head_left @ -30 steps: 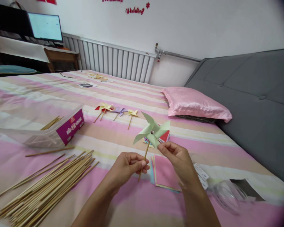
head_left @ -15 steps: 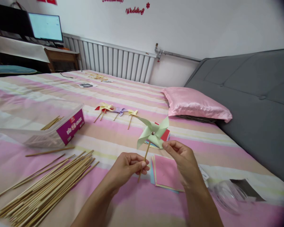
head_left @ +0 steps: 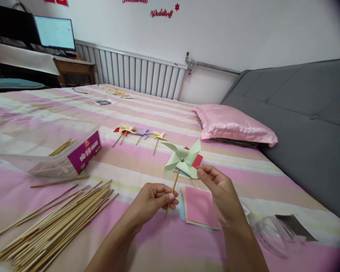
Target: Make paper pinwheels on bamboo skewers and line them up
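Note:
A pale green paper pinwheel [head_left: 184, 160] on a thin wooden stick [head_left: 174, 185] is held upright above the bed. My left hand [head_left: 155, 198] pinches the lower stick between thumb and fingers. At the lower right blade, my right hand [head_left: 219, 187] has thumb and index finger closed together on its edge; the exact contact is small. A silvery fastener marks the pinwheel's centre. Below lies a stack of square paper sheets [head_left: 200, 209], pink on top, partly behind my right hand. More coloured paper [head_left: 197, 161] with a red piece shows behind the pinwheel.
Wooden sticks [head_left: 65, 226] lie in a pile at left, beside a clear plastic box [head_left: 86, 145] holding more. Several finished pinwheels [head_left: 144, 133] rest farther back. A pink pillow [head_left: 235, 122] leans near the grey headboard [head_left: 300, 98]. Clear plastic packaging [head_left: 274, 232] sits at right.
The pinwheel's blades have turned slightly counterclockwise, and my right hand has shifted a little to the right with the lower blade. My left hand stays on the stick.

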`<state>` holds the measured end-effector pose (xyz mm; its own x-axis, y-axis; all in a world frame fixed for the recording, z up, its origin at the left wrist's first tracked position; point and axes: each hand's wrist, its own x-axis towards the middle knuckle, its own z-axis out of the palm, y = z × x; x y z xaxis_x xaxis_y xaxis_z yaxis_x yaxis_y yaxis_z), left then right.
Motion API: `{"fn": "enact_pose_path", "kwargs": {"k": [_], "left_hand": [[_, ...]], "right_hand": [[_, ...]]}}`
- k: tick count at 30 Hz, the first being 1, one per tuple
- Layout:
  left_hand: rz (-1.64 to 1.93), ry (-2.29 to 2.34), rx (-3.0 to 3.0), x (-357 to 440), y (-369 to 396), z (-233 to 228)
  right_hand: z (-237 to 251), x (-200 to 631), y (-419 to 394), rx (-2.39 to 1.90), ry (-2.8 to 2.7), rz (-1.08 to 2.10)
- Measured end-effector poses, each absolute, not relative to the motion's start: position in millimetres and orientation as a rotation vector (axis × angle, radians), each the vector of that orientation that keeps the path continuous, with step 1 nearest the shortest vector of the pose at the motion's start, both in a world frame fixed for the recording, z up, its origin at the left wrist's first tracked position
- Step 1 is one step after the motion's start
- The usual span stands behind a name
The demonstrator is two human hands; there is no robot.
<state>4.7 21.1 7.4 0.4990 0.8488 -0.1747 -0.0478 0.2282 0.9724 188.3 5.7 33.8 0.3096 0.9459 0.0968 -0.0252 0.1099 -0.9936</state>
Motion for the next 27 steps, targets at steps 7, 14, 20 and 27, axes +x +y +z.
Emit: {"fn": "enact_pose_path", "kwargs": {"k": [7,14,20,27], "left_hand": [[0.698,0.818,1.191,5.6,21.0,4.6],[0.631,0.796,1.223,7.6,19.3,5.1],[0.623,0.789,1.222,6.4,18.0,6.1],[0.618,0.788,1.212,7.1,18.6,6.0]], "right_hand": [[40.2,185.1,3.4,-1.2,-0.974,0.944],[42.1,184.8,0.5,-1.167,-0.959,0.992],[40.7,184.9,0.6,-1.185,-0.939,0.974],[34.7,186.9,4.0,-1.208,-0.945,0.942]]}}
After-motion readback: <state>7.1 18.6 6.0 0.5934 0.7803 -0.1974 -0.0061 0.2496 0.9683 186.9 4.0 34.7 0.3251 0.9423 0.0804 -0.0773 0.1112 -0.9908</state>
